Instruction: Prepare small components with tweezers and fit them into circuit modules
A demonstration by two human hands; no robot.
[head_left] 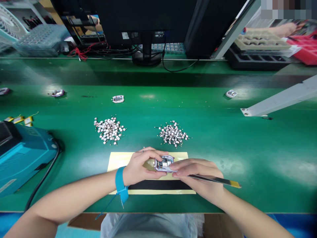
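Note:
Between the thumb and fingers of my left hand (141, 165) is a small white device housing (163, 163) with an exposed circuit board, held above a pale yellow sheet with a black strip (160, 185). My right hand (200, 172) is closed around metal tweezers (213, 178), whose yellow end sticks out to the right. Its fingertips touch the housing's right side, and the tips of the tweezers are hidden by the fingers. Beyond my hands lie two piles of small white parts with short leads, a left pile (110, 130) and a right pile (174, 134).
Similar housings, such as one (118, 99), are spaced along the green bench (247, 148). A teal machine (27, 158) with a black cable stands left. A white metal bracket (282, 96) juts in at right. Behind are a monitor (146, 19) and trays; a co-worker's arm (279, 30) shows.

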